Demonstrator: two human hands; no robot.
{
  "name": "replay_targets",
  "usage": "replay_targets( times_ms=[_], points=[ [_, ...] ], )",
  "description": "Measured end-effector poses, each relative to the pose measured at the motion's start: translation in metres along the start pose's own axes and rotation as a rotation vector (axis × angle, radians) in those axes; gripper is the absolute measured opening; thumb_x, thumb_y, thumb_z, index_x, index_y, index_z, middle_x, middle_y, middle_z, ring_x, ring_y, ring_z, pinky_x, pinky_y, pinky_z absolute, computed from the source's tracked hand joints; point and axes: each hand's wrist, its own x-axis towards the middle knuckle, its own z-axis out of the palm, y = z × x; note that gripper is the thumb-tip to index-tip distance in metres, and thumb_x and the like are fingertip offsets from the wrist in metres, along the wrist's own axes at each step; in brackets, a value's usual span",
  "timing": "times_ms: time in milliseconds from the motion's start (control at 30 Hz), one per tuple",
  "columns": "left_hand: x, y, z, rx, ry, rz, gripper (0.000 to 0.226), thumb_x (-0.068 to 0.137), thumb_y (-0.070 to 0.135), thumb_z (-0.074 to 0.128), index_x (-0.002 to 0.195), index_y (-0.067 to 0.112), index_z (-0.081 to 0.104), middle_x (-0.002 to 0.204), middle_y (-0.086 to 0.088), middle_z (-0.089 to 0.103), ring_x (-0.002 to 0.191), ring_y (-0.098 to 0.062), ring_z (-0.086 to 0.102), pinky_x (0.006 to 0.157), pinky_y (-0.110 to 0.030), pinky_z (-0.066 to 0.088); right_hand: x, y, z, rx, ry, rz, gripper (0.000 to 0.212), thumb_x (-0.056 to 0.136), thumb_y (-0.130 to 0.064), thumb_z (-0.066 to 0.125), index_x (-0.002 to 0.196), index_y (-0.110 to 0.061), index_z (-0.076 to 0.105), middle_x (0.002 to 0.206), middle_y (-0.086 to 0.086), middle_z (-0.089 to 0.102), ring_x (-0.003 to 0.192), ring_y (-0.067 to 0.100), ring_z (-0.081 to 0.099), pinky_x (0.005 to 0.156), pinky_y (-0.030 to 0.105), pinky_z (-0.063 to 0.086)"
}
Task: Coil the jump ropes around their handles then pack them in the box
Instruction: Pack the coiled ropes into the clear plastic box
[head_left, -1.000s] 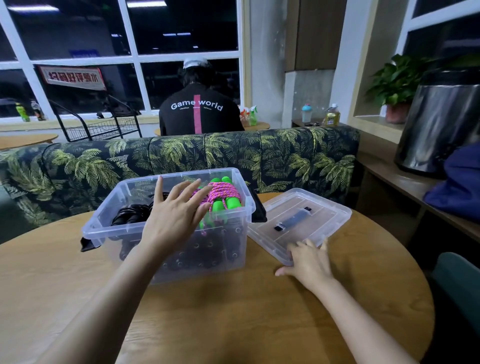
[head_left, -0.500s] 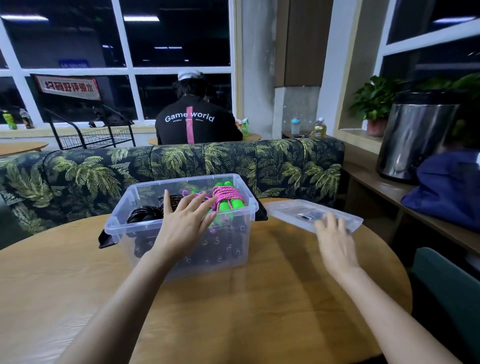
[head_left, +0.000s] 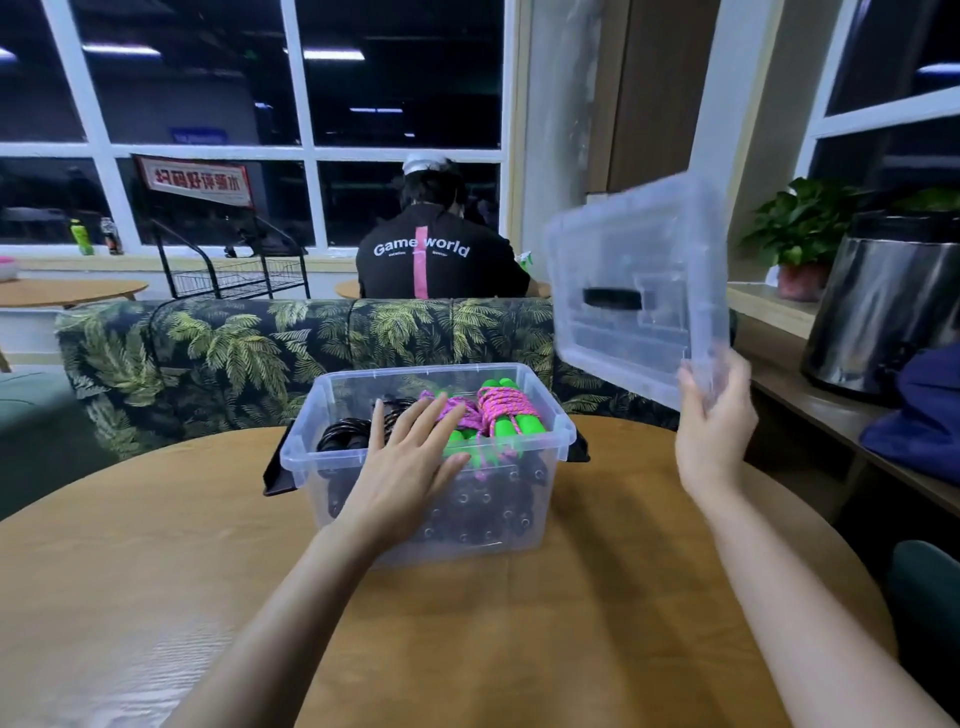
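The right hand grips the lid, tilted upright, right of the box; the flat left hand presses the ropes down.

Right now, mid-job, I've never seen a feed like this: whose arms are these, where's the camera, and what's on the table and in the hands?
There is no machine here: these are a person's two bare arms, seen from one wide camera worn on their head, looking forward and down. On the wooden table stands a clear plastic box, holding black ropes and pink ropes wound on green handles. The left hand lies flat, fingers straight, on the ropes. The right hand grips the lid by its edge, tilted in the air beside the box.
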Motion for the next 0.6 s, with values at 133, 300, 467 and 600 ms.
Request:
replay_targets(
  times_ms=[133,300,467,600],
  points=[
    [0.0,-0.019,-0.016,0.008,0.142,-0.103,0.075,0.098,0.065,0.005,0.156,0.019,0.016,0.163,-0.002,0.013,0.15,-0.019,0.008,0.121,-0.047,-0.007,-0.001,-0.021,0.043,0.418,-0.126,0.267,0.057,0.094,-0.042,0.062,0.144,-0.046,0.035,0.149,-0.006,0.043,0.13,0.014,0.052,0.107,0.049,0.044],
    [-0.006,-0.05,-0.047,0.051,0.3,-0.286,0.07,0.1,0.059,0.009,0.156,0.017,0.021,0.163,-0.01,0.017,0.151,-0.028,0.009,0.119,-0.04,-0.015,0.001,-0.03,0.084,0.575,-0.379,0.518,0.054,0.102,-0.01,0.049,0.152,-0.011,0.029,0.098,0.0,0.064,0.117,0.042,0.06,0.102,0.055,0.046],
    [-0.021,-0.073,-0.047,0.077,0.149,-0.312,0.069,0.098,0.063,0.0,0.154,0.031,0.026,0.155,-0.001,0.039,0.146,-0.026,0.029,0.119,-0.049,-0.014,-0.008,-0.037,0.103,0.357,-0.521,0.517,0.053,0.098,-0.007,0.053,0.149,-0.008,0.038,0.134,0.013,0.059,0.116,0.033,0.061,0.104,0.051,0.046],
    [-0.025,-0.078,-0.035,0.079,0.024,-0.277,0.075,0.094,0.067,-0.008,0.151,0.037,0.031,0.153,0.004,0.042,0.144,-0.022,0.035,0.121,-0.053,-0.004,-0.012,-0.039,0.107,0.074,-0.508,0.32,0.049,0.103,-0.015,0.045,0.15,-0.007,0.036,0.145,0.007,0.049,0.126,0.029,0.052,0.106,0.04,0.04]
  ],
)
